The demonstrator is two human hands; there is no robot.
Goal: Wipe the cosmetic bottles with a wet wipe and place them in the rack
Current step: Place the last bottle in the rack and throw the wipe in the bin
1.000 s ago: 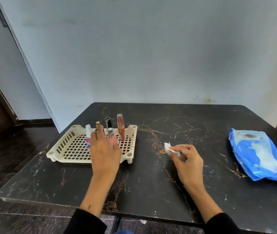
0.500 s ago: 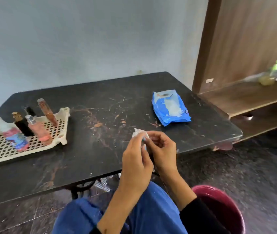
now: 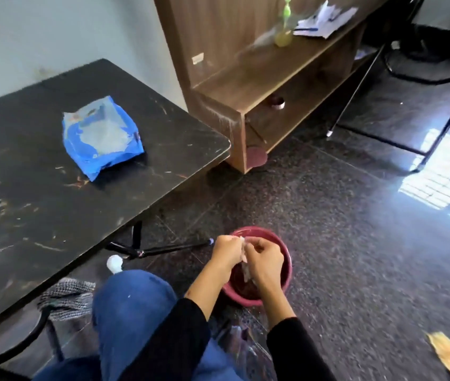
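My left hand and my right hand are together over a dark red bin on the floor. Both pinch a small crumpled white wet wipe between them, and part of it hangs down toward the bin. The blue wet wipe pack lies on the black marble table, far from both hands. The rack and the cosmetic bottles are out of view.
A wooden shelf unit stands right of the table, holding a yellow-green bottle and papers. My blue-trousered knee is left of the bin. A chair frame stands far right. A brown scrap lies on the floor.
The view swung right and down from the table to the floor. Both hands moved with the wipe from the table's front edge down over the red bin. The rack left the view.
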